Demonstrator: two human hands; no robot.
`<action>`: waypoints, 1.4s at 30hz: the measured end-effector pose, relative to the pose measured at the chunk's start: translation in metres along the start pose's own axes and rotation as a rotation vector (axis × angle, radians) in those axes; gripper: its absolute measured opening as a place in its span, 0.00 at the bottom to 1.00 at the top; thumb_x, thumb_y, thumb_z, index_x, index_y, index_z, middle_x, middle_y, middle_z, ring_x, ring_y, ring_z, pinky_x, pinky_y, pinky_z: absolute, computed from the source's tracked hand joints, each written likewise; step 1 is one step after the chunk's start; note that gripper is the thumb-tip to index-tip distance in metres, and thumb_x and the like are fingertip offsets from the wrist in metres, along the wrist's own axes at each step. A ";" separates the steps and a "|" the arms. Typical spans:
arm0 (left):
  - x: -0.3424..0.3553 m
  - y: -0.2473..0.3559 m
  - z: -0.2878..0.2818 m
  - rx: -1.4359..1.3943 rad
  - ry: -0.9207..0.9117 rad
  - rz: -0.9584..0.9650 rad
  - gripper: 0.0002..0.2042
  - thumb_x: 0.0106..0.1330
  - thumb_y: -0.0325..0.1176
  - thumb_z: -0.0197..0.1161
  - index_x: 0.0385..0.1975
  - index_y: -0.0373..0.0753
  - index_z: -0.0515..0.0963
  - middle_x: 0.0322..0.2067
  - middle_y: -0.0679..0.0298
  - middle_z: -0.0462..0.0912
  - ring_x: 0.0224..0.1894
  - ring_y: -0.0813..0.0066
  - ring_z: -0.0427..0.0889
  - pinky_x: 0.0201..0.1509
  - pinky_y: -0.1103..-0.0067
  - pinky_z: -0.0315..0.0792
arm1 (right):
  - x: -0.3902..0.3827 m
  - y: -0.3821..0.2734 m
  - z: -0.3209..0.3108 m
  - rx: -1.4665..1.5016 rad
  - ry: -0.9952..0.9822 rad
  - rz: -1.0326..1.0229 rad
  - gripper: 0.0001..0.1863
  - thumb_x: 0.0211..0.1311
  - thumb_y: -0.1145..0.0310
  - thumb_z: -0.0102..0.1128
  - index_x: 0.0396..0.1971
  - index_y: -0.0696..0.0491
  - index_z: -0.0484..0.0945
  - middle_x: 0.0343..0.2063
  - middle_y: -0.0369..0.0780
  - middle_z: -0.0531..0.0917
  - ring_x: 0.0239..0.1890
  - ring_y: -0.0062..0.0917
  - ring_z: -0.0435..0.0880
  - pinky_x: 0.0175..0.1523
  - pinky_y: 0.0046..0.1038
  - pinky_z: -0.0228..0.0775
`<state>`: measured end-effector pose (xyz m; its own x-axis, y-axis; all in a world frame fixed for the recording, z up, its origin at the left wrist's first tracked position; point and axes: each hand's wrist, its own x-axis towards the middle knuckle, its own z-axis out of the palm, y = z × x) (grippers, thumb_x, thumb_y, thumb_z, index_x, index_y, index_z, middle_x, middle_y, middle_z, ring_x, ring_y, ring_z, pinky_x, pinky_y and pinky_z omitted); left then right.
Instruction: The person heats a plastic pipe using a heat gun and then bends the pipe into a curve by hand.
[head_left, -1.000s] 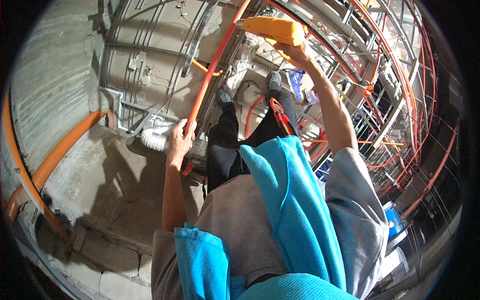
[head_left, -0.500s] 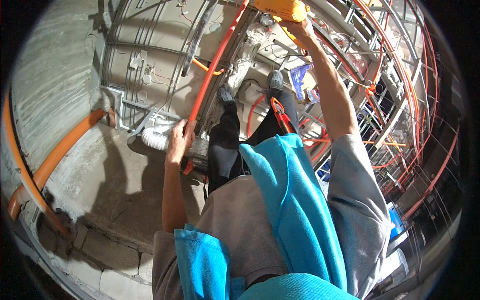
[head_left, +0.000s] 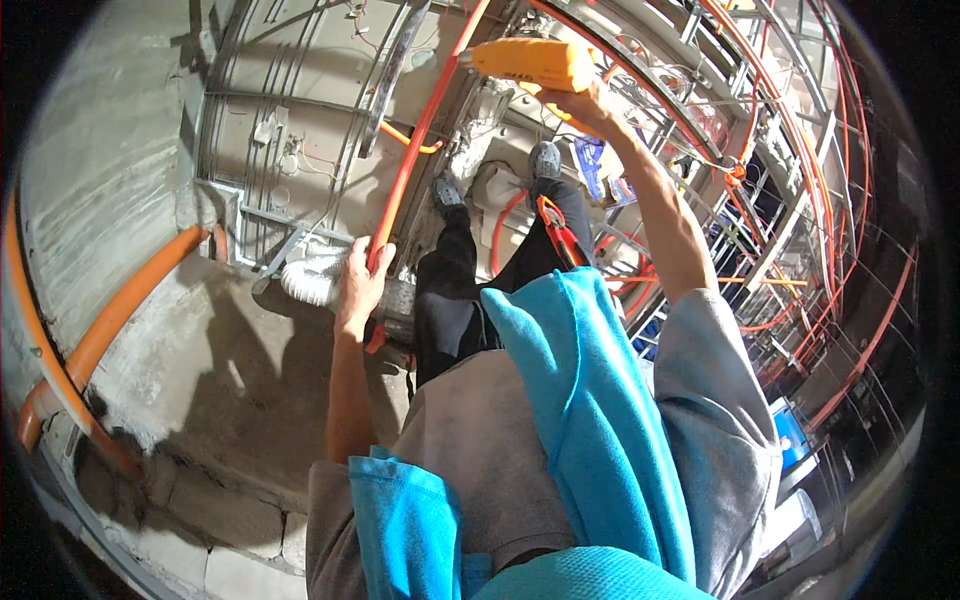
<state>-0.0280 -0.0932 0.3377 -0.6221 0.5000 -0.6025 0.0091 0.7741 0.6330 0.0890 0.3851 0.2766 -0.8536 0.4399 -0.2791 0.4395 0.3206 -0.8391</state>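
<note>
1. Note left hand (head_left: pixel 361 287) clasped around the near end of a long, straight, orange-red, likely plastic tube (head_left: pixel 425 125), running up and slightly right from that grip.
2. Note right hand (head_left: pixel 590 108) wrapped around the handle of a bulky yellow-orange pistol-shaped power tool (head_left: pixel 530 63), up and right of the left grip, well apart from it. Trigger press: cannot tell, hidden.
3. Check left of the right grip for a short silvery nozzle (head_left: pixel 466 60), just beside the tube's far stretch. Touching or apart: cannot tell.
4. Best to aim the nozzle squarely across the tube, wrist firm, avoiding bumps. Probably a heat gun, judging by shape; if so, leave a slight gap and sweep evenly, no lingering on one spot.
5. Hold the left grip steady at the near end, away from the nozzle; roll the tube gently in the fingers if another side needs facing.
6. Mind the long dark-grey metal channel (head_left: pixel 397 80) above the left grip, left of the tube; avoid knocking it when shifting.
</note>
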 end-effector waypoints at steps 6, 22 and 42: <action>0.008 -0.003 0.000 -0.005 -0.078 -0.050 0.23 0.71 0.50 0.63 0.45 0.31 0.75 0.23 0.56 0.78 0.27 0.65 0.77 0.33 0.67 0.71 | -0.037 -0.023 0.013 0.043 -0.036 -0.080 0.25 0.55 0.55 0.75 0.50 0.50 0.81 0.43 0.41 0.85 0.45 0.34 0.83 0.53 0.34 0.76; 0.005 0.011 -0.008 -0.269 -0.138 -0.072 0.15 0.75 0.43 0.57 0.39 0.36 0.79 0.18 0.69 0.73 0.17 0.82 0.69 0.21 0.79 0.63 | -0.108 -0.036 0.050 -0.200 -0.157 -0.348 0.27 0.50 0.58 0.76 0.50 0.52 0.79 0.46 0.43 0.84 0.50 0.38 0.83 0.58 0.37 0.75; -0.011 0.031 -0.016 -0.423 -0.278 -0.253 0.22 0.77 0.53 0.51 0.50 0.38 0.77 0.22 0.73 0.70 0.16 0.89 0.65 0.16 0.87 0.59 | -0.032 -0.016 0.018 -0.110 0.059 -0.158 0.25 0.55 0.58 0.76 0.49 0.54 0.81 0.41 0.41 0.86 0.42 0.32 0.85 0.49 0.33 0.78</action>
<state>-0.0332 -0.0811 0.3721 -0.3339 0.4465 -0.8301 -0.4636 0.6890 0.5571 0.1047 0.3507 0.2903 -0.8979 0.4245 -0.1168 0.3316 0.4777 -0.8135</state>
